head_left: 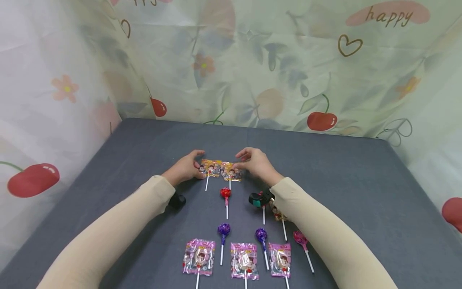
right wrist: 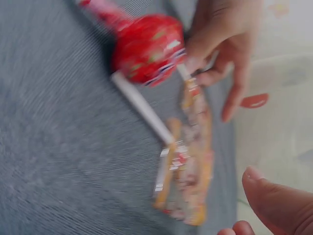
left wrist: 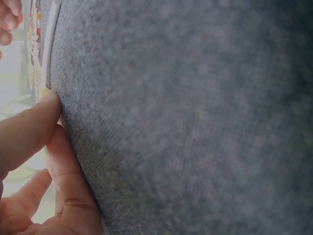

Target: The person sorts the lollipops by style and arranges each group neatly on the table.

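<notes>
Toward the middle of the table, two flat lollipops in orange printed wrappers lie side by side, sticks toward me. My left hand [head_left: 185, 167] pinches the edge of the left orange-wrapped lollipop [head_left: 211, 168] between thumb and finger; its thumb [left wrist: 29, 127] shows close to the white stick in the left wrist view. Beside the right orange-wrapped lollipop [head_left: 231, 172] is my right hand [head_left: 257, 163], fingers loosely bent. The right wrist view is blurred, but a gap shows between its thumb [right wrist: 274, 198] and the wrappers. A red ball lollipop [head_left: 225, 193] lies just nearer to me.
Two purple ball lollipops [head_left: 223, 229] and a pink ball lollipop [head_left: 300, 237] lie nearer. Three flat lollipops in pink wrappers [head_left: 244, 261] form the front row. Under my right wrist, a gold-wrapped lollipop [head_left: 278, 213] and another stick [head_left: 264, 216] are partly hidden. Patterned curtains [head_left: 252, 72] surround the grey table [head_left: 151, 136].
</notes>
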Available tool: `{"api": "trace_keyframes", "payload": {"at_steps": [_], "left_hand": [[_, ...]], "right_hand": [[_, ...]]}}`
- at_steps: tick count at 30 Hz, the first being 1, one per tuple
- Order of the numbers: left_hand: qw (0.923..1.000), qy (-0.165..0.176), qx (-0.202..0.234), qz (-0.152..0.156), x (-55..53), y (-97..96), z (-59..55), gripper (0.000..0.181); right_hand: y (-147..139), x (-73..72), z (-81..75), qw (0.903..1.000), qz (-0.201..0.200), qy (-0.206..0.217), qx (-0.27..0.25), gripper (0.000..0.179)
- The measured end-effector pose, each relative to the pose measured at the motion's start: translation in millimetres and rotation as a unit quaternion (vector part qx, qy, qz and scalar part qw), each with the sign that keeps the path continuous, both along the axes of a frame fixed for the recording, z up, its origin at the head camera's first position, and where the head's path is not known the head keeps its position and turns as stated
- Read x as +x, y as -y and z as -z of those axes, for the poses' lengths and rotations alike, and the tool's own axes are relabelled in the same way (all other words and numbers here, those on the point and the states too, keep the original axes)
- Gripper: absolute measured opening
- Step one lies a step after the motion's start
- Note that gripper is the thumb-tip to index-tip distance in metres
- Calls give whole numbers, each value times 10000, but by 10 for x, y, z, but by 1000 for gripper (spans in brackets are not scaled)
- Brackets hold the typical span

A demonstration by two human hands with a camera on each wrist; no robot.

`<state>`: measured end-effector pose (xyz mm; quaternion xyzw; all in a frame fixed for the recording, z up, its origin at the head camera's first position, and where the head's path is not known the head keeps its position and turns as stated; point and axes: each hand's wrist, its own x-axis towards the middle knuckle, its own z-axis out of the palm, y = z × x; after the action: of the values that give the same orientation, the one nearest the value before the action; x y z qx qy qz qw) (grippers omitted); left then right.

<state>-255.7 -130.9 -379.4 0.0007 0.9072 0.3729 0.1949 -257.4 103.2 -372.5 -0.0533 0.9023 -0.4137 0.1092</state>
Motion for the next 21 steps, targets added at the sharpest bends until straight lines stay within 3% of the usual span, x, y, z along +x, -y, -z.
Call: {"api": "trace_keyframes", "payload": {"at_steps": [5, 21], "left_hand": [[10000, 22, -60, -12, 12, -5, -15, 84], [9999, 39, -95, -24, 0, -6, 0, 83]], "right_hand": [[-128, 89, -156, 9990, -180, 51, -399, 38], [-569, 404, -548, 9904, -467, -324, -1258, 36]]}}
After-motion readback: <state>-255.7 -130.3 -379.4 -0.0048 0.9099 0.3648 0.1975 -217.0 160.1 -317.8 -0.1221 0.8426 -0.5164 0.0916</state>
